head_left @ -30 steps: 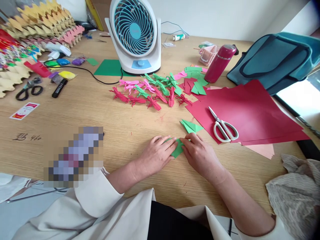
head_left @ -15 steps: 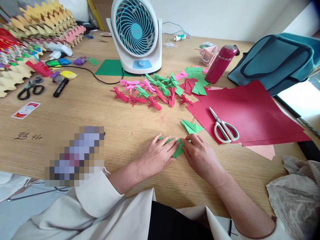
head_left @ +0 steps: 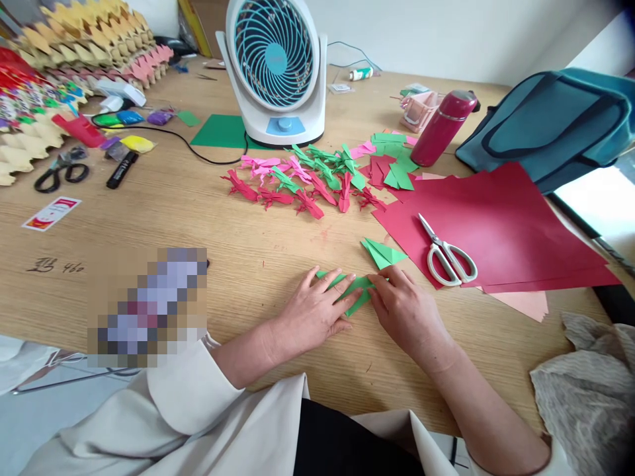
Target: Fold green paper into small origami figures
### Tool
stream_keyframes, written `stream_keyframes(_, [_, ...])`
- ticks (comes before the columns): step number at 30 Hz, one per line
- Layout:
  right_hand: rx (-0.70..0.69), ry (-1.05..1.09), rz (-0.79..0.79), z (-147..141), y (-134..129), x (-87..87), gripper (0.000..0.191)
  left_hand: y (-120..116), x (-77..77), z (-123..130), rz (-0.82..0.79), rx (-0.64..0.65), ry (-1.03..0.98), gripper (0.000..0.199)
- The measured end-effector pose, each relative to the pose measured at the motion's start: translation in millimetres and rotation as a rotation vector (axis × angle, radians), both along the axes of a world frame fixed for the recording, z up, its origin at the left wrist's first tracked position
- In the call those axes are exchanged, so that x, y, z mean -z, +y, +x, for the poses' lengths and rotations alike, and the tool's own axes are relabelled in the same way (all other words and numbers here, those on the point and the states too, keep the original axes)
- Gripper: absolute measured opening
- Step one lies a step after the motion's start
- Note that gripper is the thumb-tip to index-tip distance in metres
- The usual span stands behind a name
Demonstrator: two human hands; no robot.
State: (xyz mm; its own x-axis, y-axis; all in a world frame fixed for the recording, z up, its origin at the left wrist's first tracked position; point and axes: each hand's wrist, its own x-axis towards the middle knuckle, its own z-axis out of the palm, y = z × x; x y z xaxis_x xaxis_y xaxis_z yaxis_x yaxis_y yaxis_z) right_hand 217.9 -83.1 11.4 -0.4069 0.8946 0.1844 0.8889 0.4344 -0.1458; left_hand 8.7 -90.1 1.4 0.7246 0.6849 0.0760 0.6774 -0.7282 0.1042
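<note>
A green paper piece (head_left: 358, 297) lies on the table in front of me, partly covered by both hands. My left hand (head_left: 317, 307) rests flat on its left part with the fingers spread. With bent fingers pressed together, my right hand (head_left: 404, 307) grips the paper's right end. Just beyond that hand lies a folded green paper (head_left: 383, 254). White-handled scissors (head_left: 446, 258) rest on red sheets (head_left: 506, 225) to the right.
Farther back lie several folded paper figures (head_left: 310, 188), a fan (head_left: 275, 125), a red bottle (head_left: 443, 129) and a teal bag (head_left: 540, 132). At left are black-handled scissors (head_left: 62, 173), a marker (head_left: 122, 170) and a blurred object (head_left: 153, 304). A cloth (head_left: 590, 390) lies at right.
My right hand has shifted slightly to the right along the green paper's edge. My left hand stays nearly in place. The whole view has moved a little.
</note>
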Motion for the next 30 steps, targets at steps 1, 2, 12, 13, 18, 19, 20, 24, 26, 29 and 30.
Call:
stream_keyframes(1, [0.016,-0.011,-0.001,0.1,0.0,-0.4,0.019,-0.3,-0.4,0.1,-0.007,-0.001,0.009,0.057])
stream_keyframes(2, [0.028,-0.021,-0.005,0.1,0.1,-0.8,0.019,-0.7,-0.6,0.1,-0.014,-0.004,0.017,0.058])
stream_keyframes(12, [0.075,-0.024,-0.012,-1.0,0.6,-2.0,0.02,-2.9,-2.4,1.9,-0.033,-0.03,0.039,0.067])
stream_keyframes(13, [0.076,-0.019,-0.011,-0.9,0.8,-1.9,0.02,-2.8,-2.8,2.3,-0.035,-0.032,0.036,0.066])
stream_keyframes(18, [0.065,-0.018,-0.007,-0.5,1.3,-1.6,0.021,-1.4,1.0,2.5,-0.043,-0.004,-0.007,0.068])
stream_keyframes(19, [0.064,-0.021,-0.004,-0.5,1.4,-1.6,0.02,-1.0,2.5,2.2,-0.048,0.008,-0.015,0.069])
stream_keyframes(20, [0.064,-0.023,-0.001,-0.5,1.6,-1.6,0.02,-0.6,3.9,2.0,-0.054,0.019,-0.023,0.07])
stream_keyframes(24, [0.069,-0.027,0.01,0.6,2.2,-0.6,0.018,0.0,6.1,2.0,-0.077,0.034,-0.037,0.069])
stream_keyframes(26, [0.075,-0.026,0.012,1.6,2.6,0.1,0.018,-0.3,5.7,2.3,-0.078,0.03,-0.041,0.068])
stream_keyframes(29, [0.081,-0.023,0.02,2.9,3.2,0.7,0.017,-1.1,5.4,2.2,-0.074,0.028,-0.051,0.066])
stream_keyframes(30, [0.081,-0.023,0.022,3.1,3.5,0.6,0.016,-1.3,5.6,2.1,-0.072,0.03,-0.055,0.065])
